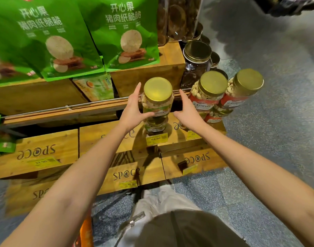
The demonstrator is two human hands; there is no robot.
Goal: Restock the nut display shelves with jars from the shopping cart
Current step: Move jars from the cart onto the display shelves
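Observation:
A clear cashew jar (157,104) with a gold lid stands on top of another jar (155,124) on a wooden crate shelf (106,134). My left hand (133,108) holds the top jar, its fingers along the left side and its thumb across the front label. My right hand (188,111) hovers just right of the jar with straight fingers, a small gap between them. Two more gold-lidded cashew jars (212,85) (248,82) stand stacked to the right.
Green snack bags (129,32) fill the upper wooden shelf (170,68). Dark-filled jars (197,52) stand behind the cashews. Crates marked with yellow price tags (156,138) step down toward me. Speckled floor (277,131) lies to the right, and an orange object (85,232) sits by my leg.

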